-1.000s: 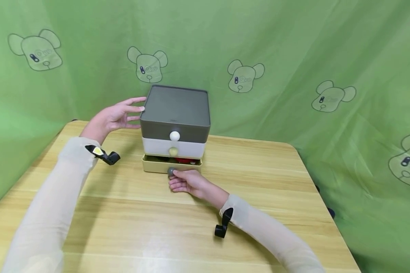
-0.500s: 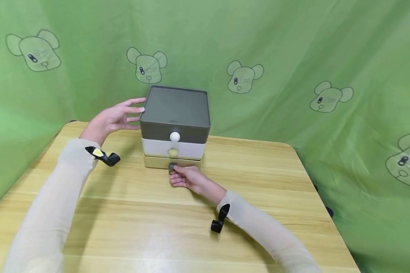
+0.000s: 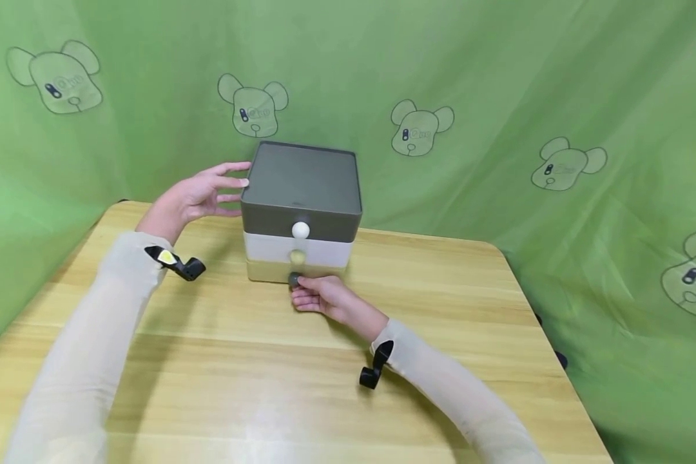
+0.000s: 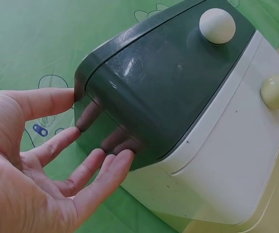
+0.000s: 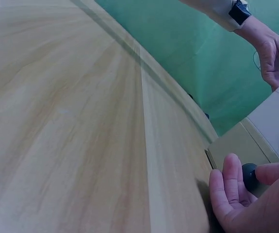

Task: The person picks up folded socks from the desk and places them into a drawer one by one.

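Observation:
A small desktop drawer box (image 3: 304, 177) stands toward the back of the table, with a dark grey top tier, a white middle tier and a cream bottom drawer (image 3: 267, 271). All three tiers are flush at the front. My right hand (image 3: 330, 298) pinches the round dark knob (image 5: 249, 177) of the bottom drawer between thumb and fingers. On the box's left side, my left hand (image 4: 47, 160) is spread, fingertips right at the grey tier's wall. Above sit a white knob (image 4: 217, 26) on the grey tier and a cream knob (image 4: 275, 91) on the white tier.
The wooden table (image 3: 220, 380) extends in front and to the right of the box. Behind it hangs a green curtain (image 3: 470, 71) printed with bear heads. Each wrist wears a black camera mount (image 3: 374, 367).
The bottom drawer has slid back in under the white tier, hiding the red and dark things seen inside it. My right hand moved with its knob; the left hand stayed at the side.

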A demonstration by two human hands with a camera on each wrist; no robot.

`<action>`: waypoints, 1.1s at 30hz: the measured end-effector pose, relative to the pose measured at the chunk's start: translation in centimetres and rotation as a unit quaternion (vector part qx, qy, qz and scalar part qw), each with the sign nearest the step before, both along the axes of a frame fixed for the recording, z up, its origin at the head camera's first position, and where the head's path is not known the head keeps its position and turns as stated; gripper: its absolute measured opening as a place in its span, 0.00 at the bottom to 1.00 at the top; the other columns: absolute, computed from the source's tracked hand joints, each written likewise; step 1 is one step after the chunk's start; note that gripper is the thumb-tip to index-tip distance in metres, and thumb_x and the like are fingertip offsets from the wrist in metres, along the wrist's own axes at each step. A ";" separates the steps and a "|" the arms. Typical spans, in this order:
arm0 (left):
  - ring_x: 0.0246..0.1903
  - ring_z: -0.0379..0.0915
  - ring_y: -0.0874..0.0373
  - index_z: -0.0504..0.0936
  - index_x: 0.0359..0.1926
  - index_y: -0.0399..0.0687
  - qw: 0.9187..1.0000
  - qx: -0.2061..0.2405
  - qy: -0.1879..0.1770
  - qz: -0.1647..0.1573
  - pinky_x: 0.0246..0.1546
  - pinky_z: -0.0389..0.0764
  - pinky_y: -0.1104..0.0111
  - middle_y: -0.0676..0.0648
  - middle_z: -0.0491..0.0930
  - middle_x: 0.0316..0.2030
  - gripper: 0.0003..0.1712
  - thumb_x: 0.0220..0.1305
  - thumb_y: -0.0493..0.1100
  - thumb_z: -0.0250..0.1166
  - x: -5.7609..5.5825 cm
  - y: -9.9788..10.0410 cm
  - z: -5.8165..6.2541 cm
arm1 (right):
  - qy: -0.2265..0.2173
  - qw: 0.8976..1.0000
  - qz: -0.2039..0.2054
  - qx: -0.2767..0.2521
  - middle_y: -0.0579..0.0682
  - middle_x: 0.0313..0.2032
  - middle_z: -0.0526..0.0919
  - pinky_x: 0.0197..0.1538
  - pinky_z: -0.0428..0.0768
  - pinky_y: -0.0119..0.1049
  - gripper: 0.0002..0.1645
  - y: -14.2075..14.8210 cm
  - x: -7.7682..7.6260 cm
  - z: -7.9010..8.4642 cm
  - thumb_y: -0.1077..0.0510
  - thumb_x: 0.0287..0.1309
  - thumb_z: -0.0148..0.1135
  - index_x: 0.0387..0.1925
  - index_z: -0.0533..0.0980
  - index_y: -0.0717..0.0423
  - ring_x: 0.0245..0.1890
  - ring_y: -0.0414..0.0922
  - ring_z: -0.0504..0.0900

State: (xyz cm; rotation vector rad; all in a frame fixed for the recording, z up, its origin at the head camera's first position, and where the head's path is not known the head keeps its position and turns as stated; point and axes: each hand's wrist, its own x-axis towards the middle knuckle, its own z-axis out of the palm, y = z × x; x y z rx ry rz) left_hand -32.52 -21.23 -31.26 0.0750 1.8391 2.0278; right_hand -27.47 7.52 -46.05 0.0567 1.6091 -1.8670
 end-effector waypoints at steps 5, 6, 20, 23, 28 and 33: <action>0.80 0.39 0.39 0.48 0.81 0.60 1.000 -0.006 0.002 -0.002 0.79 0.55 0.41 0.43 0.41 0.82 0.40 0.77 0.37 0.54 0.0 0.3 0.3 | -0.001 1.000 0.001 0.009 0.49 0.23 0.87 0.37 0.90 0.32 0.23 0.1 -0.1 0.3 0.62 0.74 0.54 0.59 0.72 0.80 0.24 0.39 0.87; 0.80 0.39 0.39 0.48 0.81 0.60 1.000 -0.006 0.001 -0.003 0.79 0.55 0.41 0.44 0.41 0.82 0.40 0.77 0.37 0.54 -0.1 0.3 0.2 | -0.002 1.000 -0.001 0.012 0.49 0.23 0.87 0.37 0.90 0.32 0.23 0.2 -0.1 0.3 0.62 0.74 0.55 0.58 0.72 0.80 0.24 0.39 0.87; 0.80 0.40 0.39 0.48 0.81 0.61 1.000 -0.002 -0.001 -0.003 0.79 0.54 0.42 0.43 0.43 0.81 0.40 0.76 0.39 0.55 -0.1 0.1 -0.1 | -0.001 1.000 -0.007 0.027 0.49 0.22 0.87 0.36 0.90 0.32 0.19 0.2 -0.1 0.3 0.60 0.73 0.58 0.51 0.78 0.77 0.23 0.39 0.86; 0.80 0.40 0.40 0.48 0.82 0.62 1.000 -0.002 -0.001 -0.002 0.79 0.54 0.42 0.44 0.43 0.81 0.40 0.77 0.39 0.54 -0.2 0.0 -0.3 | 0.000 0.999 0.003 0.037 0.49 0.23 0.87 0.36 0.90 0.32 0.18 0.2 -0.4 0.3 0.59 0.73 0.57 0.50 0.78 0.75 0.23 0.39 0.86; 0.79 0.43 0.40 0.50 0.81 0.59 1.000 -0.009 0.015 0.020 0.79 0.56 0.43 0.44 0.47 0.81 0.39 0.77 0.42 0.56 0.5 0.0 -0.8 | -0.003 0.998 0.038 0.057 0.49 0.26 0.88 0.37 0.89 0.31 0.22 0.2 -0.6 0.5 0.56 0.76 0.54 0.55 0.76 0.74 0.26 0.39 0.87; 0.71 0.63 0.47 0.61 0.78 0.54 0.992 -0.026 0.058 0.109 0.73 0.71 0.52 0.49 0.67 0.71 0.36 0.74 0.51 0.61 1.9 1.0 -2.2 | 0.015 0.995 0.056 0.084 0.49 0.28 0.88 0.38 0.89 0.32 0.25 0.6 -0.6 0.9 0.54 0.77 0.52 0.58 0.74 0.74 0.27 0.40 0.87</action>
